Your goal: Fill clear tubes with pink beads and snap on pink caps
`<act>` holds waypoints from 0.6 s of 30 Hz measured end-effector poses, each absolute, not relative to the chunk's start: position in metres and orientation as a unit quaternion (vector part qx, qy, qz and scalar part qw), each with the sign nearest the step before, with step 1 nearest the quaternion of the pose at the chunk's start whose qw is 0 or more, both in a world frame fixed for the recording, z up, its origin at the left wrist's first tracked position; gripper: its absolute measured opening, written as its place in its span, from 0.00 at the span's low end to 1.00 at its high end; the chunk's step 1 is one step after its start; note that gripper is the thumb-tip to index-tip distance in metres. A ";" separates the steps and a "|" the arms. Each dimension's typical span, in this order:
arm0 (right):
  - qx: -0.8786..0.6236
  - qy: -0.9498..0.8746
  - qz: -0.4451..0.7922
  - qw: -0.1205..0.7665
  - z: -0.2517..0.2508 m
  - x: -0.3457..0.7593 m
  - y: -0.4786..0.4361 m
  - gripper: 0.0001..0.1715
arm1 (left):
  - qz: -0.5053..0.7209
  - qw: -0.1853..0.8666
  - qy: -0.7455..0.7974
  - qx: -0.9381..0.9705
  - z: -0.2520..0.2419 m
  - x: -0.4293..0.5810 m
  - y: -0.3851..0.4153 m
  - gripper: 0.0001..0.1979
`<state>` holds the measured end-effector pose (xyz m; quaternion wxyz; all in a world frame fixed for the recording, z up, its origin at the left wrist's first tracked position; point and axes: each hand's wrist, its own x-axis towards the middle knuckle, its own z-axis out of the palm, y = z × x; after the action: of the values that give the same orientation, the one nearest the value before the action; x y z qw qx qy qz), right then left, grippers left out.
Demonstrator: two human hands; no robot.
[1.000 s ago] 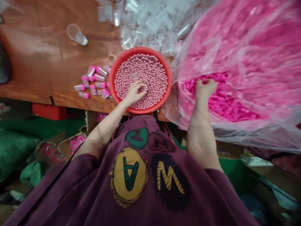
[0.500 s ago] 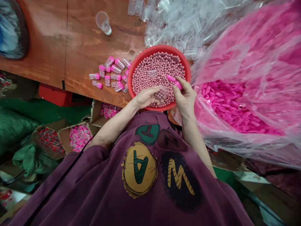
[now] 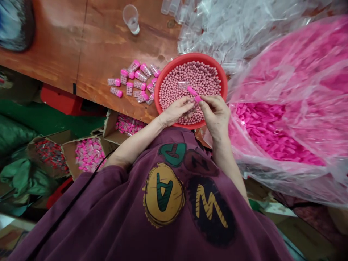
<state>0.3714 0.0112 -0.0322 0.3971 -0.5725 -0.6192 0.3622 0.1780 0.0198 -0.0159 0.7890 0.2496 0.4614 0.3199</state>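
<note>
A red bowl (image 3: 223,87) holds many small pink beads (image 3: 195,72), and both hands are over its near side. My left hand (image 3: 178,110) is closed around a small clear bottle, now mostly hidden by its fingers. In the fingertips of my right hand (image 3: 217,114) is a bright pink cap (image 3: 198,98), close against the left fingers. Another slim pink cap piece (image 3: 191,90) juts out just beyond it. One clear bottle (image 3: 183,85) lies on the beads beyond the hands.
Several capped bottles of beads (image 3: 140,76) lie left of the bowl. Behind it is a pile of clear empty bottles (image 3: 223,29). A plastic bag (image 3: 293,72) of pink caps stands at right. A clear cup (image 3: 131,19) and open cartons (image 3: 67,152) are at left.
My right hand has brought the pink cap leftward to my left hand, whose fingers have closed further over the bottle. The whole view has shifted slightly.
</note>
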 end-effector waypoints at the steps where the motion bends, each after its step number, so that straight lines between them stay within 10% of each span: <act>1: -0.578 -0.622 0.354 0.393 -0.031 0.372 0.011 0.22 | 0.322 0.794 0.456 0.242 -0.015 0.179 0.019 0.04; 18: -0.573 -0.705 0.283 0.309 -0.003 0.378 -0.018 0.26 | 0.332 0.794 0.465 0.208 -0.007 0.198 0.007 0.04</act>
<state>0.3778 -0.0181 -0.0028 0.3086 -0.5726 -0.7050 0.2826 0.1976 0.0068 -0.0071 0.7940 0.2080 0.4646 0.3324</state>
